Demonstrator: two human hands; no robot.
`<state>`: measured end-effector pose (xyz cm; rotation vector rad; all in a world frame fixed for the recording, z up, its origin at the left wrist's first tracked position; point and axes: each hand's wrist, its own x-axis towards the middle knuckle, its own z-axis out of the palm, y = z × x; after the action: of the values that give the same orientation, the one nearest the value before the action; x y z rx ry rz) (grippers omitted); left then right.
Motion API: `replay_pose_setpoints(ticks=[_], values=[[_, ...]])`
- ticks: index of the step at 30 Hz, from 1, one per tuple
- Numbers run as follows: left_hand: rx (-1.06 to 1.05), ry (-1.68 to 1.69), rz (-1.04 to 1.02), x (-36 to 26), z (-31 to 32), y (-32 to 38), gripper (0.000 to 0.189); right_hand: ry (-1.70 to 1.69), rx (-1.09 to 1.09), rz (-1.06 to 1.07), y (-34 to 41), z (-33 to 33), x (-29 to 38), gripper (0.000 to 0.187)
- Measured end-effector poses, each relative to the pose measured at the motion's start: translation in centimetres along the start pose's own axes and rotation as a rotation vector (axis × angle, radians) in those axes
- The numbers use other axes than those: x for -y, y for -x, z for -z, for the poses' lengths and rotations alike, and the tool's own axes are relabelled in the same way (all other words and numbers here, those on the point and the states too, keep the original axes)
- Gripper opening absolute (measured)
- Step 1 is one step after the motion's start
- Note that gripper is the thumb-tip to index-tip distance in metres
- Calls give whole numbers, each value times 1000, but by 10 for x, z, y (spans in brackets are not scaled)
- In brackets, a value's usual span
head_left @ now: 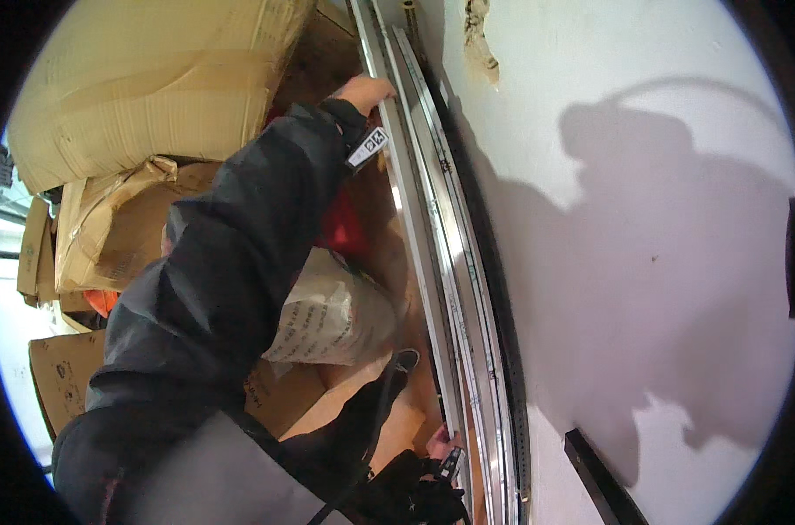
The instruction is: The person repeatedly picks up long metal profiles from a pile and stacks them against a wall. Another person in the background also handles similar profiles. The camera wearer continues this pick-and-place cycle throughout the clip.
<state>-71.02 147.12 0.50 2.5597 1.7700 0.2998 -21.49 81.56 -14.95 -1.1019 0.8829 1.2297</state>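
Long silver metal profiles [466, 262], probably aluminium, lean upright in a row along the wall. At the far end, my left hand [366, 93] is closed over the edge of the outermost profile [407, 216]. Much nearer to me, my right hand [442, 442] grips what looks like the same profile low in the view; its fingers are partly hidden. Both wrists carry bands with printed tags. Behind the silver lengths, a black perforated strip [496, 289] runs close to the wall.
Large cardboard boxes [154, 72] are piled at left, with a torn open carton [135, 223] below. A white printed sack [335, 315] and a red item [345, 223] stand beside the profiles. The white wall [634, 262] has a damaged patch. A black bar [601, 476] lies lower right.
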Motion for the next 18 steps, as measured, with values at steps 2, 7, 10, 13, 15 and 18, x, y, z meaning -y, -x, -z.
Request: replay_pose_setpoints(ticks=[2, 7, 10, 13, 15, 18], values=[[-66, -82, -75, 11, -3, -8, 20, 529, -7, 146, -5, -9, 0, 24], [226, 1005, 402, -25, 28, -3, 43, -51, -122, -20, -11, -30, -17, 29], [0, 1305, 824, -85, 46, 22, 77, 40, -56, -14, -22, -55, -29, 31], [-153, 1433, 760, -143, 34, 89, 90, 172, -50, -7, -46, -98, -41, 33], [-107, 1355, 1175, -181, 15, 144, 90, 120, 12, -61, -62, -133, -55, 34], [-25, 1597, 1330, -230, 3, 233, 79, 146, 45, -87, -81, -188, -83, 36]])
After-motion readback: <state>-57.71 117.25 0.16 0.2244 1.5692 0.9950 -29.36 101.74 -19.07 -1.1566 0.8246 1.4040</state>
